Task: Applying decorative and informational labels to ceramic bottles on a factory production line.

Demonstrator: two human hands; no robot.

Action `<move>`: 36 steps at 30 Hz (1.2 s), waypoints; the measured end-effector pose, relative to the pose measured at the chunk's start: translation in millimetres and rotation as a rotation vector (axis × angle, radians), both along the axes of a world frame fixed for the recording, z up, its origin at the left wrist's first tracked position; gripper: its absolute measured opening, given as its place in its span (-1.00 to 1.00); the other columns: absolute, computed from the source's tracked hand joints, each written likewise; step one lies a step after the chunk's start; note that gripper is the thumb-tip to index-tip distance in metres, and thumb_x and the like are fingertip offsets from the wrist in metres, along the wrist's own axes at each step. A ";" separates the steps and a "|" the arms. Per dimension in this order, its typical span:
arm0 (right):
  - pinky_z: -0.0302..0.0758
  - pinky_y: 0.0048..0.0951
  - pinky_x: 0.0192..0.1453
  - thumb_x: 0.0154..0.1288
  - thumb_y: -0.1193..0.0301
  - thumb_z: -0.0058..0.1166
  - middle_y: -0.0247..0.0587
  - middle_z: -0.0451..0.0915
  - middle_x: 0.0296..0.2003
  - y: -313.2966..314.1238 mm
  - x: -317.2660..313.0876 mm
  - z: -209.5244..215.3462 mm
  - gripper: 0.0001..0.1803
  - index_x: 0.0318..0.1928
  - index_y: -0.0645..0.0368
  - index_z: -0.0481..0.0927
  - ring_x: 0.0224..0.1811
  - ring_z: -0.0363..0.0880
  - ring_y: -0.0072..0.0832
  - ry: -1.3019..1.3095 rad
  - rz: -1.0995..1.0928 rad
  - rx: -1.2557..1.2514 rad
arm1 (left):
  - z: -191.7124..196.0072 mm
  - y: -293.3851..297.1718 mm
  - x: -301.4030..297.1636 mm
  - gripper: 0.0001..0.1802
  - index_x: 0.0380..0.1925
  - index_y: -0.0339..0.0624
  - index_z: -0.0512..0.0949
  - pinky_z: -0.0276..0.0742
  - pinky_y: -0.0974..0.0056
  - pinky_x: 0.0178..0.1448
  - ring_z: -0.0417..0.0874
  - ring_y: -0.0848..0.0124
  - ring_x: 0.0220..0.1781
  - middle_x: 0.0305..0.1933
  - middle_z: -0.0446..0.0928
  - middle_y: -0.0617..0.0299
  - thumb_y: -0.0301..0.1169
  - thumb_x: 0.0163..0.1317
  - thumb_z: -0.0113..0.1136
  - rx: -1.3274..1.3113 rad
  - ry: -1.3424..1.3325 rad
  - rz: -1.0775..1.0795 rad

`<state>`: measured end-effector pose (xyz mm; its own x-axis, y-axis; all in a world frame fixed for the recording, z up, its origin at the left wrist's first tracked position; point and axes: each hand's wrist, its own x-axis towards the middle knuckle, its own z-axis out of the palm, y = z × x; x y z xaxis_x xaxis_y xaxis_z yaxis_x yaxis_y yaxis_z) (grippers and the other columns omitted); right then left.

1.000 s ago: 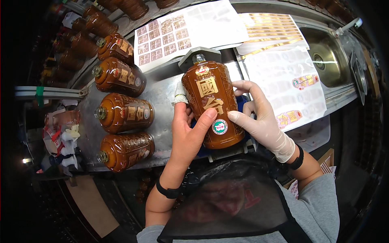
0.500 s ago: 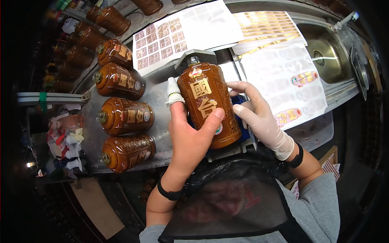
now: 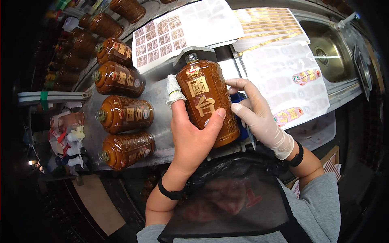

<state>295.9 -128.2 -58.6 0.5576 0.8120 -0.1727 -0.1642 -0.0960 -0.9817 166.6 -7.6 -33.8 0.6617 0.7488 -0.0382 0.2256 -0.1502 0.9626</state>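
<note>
A glossy brown bottle (image 3: pixel 225 131) with gold raised characters and a clear glass neck leans away from me on a blue-sided rest (image 3: pixel 242 128). My left hand (image 3: pixel 194 133) grips it, thumb across the lower front and fingers along its left side. That index fingertip wears a white cloth cover (image 3: pixel 174 86). In a pale glove, my right hand (image 3: pixel 259 111) lies at the bottle's right side, its forefinger by the edge. A thin pointed metal tool (image 3: pixel 252 139) sticks out below its curled fingers. The left thumb partly covers a small round emblem on the bottle.
Several similar bottles (image 3: pixel 127 114) lie in a column on the metal bench (image 3: pixel 160 121) at left. Printed label sheets (image 3: pixel 160 38), gold strips (image 3: pixel 267 24) and a sheet with colourful stickers (image 3: pixel 306 77) spread at the back and right. A steel sink (image 3: pixel 324 56) is beyond them.
The bottle has turned slightly to the left in my hold. My left thumb sits farther right across its front, and the small emblem now shows on the thumb's left. The right hand barely moves.
</note>
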 end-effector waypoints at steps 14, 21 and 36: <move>0.35 -0.71 -0.34 0.33 0.47 0.17 -0.35 0.52 -0.09 3.9 -0.3 1.0 -0.51 0.27 0.18 0.49 -0.53 0.23 -0.83 -0.008 -0.045 -0.028 | -3.9 1.6 -16.8 -0.32 0.38 -0.41 0.20 0.39 0.16 0.43 0.49 0.27 0.36 0.34 0.42 -0.08 -0.46 0.36 0.28 -0.360 -0.277 -0.003; 0.33 -0.69 -0.39 0.29 0.42 0.25 -0.33 0.53 -0.08 3.0 0.2 4.8 -0.45 0.28 0.19 0.47 -0.56 0.22 -0.82 -0.054 -0.034 -0.053 | -6.0 2.4 -21.5 -0.26 0.45 -0.44 0.14 0.27 0.11 0.53 0.38 0.20 0.47 0.44 0.32 -0.10 -0.41 0.38 0.22 -0.336 -0.208 -0.052; 0.29 -0.64 -0.45 0.17 0.34 0.36 -0.23 0.52 -0.04 4.2 -5.9 8.6 -0.30 0.30 0.22 0.42 -0.55 0.20 -0.75 -0.264 -0.022 -0.108 | -9.6 5.8 -24.6 -0.22 0.51 -0.43 0.07 0.26 0.12 0.54 0.36 0.20 0.49 0.47 0.29 -0.11 -0.42 0.40 0.19 -0.393 -0.250 -0.045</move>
<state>290.0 -124.0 -50.0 0.6118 0.7841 -0.1046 0.0922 -0.2021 -0.9750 142.0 -1.9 -43.4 0.7185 0.6795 -0.1485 -0.0187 0.2323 0.9725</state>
